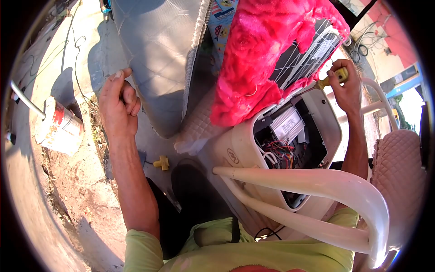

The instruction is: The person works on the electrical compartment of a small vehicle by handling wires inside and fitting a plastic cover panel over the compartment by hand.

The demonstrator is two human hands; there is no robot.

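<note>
My right hand (pixel 348 88) is closed around the yellow handle of a screwdriver (pixel 333 79). Its shaft points left, over the upper edge of an open compartment (pixel 258 129) in a cream vehicle body. Inside the compartment sit a silver finned metal box with a label (pixel 288 125) and a tangle of coloured wires (pixel 283 154). Away to the left, above the ground, my left hand (pixel 119 97) is closed, thumb against the index finger and the other fingers curled. Whether something small is pinched there cannot be made out. It is beside a grey quilted seat cushion (pixel 158 50).
A bright pink plush cover (pixel 253 59) lies over the far side of the compartment. A thick cream tube (pixel 317 179) curves across its near side. A yellow connector (pixel 161 163) lies on the floor, and a white bucket (pixel 61 129) stands at left.
</note>
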